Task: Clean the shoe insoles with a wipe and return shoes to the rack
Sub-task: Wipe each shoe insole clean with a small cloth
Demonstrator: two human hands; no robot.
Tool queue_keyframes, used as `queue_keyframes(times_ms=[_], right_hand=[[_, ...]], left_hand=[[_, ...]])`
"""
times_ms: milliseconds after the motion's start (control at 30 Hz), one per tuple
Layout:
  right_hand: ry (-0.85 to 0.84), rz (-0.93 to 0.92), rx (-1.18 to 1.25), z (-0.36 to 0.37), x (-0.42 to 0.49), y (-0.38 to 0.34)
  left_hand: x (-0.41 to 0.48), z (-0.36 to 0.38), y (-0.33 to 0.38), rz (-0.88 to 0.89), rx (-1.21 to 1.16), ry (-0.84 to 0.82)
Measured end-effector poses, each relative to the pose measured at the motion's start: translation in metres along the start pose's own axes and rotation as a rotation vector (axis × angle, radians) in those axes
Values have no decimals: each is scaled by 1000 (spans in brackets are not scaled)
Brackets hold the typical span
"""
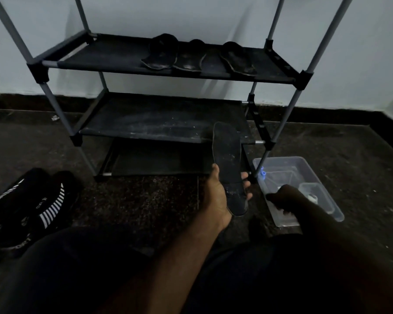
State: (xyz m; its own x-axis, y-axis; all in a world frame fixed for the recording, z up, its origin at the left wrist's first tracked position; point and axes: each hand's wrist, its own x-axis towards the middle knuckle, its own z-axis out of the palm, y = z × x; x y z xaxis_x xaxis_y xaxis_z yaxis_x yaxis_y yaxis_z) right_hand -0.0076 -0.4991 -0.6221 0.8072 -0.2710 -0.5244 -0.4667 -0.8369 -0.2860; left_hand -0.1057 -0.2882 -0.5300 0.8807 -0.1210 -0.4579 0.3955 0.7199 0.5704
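Head view, dim light. The left hand (pixel 218 196) grips an insole (pixel 227 164) at its heel end. The thumb lies on the 9 o'clock edge, the fingers (pixel 245 181) wrap the 3 o'clock edge, and the toe points to 12 o'clock in front of the rack (pixel 55 64). The insole sits just right of frame centre, off the floor and touching no shelf. Judgement: it is light, thin and flexible, and likely to bow if wiped hard at the free toe. It should be supported under the mid-length, or the grip moved forward, while wiping. The surface looks matt with pale specks, so slipping is unlikely, and it is not fragile. The right hand (pixel 284 198) at 4 o'clock hangs over the near rim of a clear tub (pixel 288 158). It is too dark to tell whether its fingers hold anything, and no wipe can be made out. Inside the tub are a small box (pixel 315 193) and a blue item (pixel 262 172). Three or four more insoles (pixel 159 55) lie on the top shelf at 12 o'clock, and the shoes (pixel 32 200) sit on the floor at 8 o'clock. On clearance, a rack post and a shelf bar end stand just beside the insole at 2 o'clock. The open floor at 6 to 7 o'clock gives the freest working space. The middle shelf (pixel 145 121) shows bare fabric.
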Motion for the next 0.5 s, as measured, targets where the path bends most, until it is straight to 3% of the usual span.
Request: queue_keyframes(times_ms=[200, 433, 500], right_hand=[[251, -96, 25, -3, 18, 1], [366, -235, 191, 8, 32, -26], [327, -256, 244, 13, 35, -35]], left_hand=[[14, 4, -9, 20, 27, -11], [24, 8, -14, -1, 36, -35], [26, 8, -13, -8, 46, -42]])
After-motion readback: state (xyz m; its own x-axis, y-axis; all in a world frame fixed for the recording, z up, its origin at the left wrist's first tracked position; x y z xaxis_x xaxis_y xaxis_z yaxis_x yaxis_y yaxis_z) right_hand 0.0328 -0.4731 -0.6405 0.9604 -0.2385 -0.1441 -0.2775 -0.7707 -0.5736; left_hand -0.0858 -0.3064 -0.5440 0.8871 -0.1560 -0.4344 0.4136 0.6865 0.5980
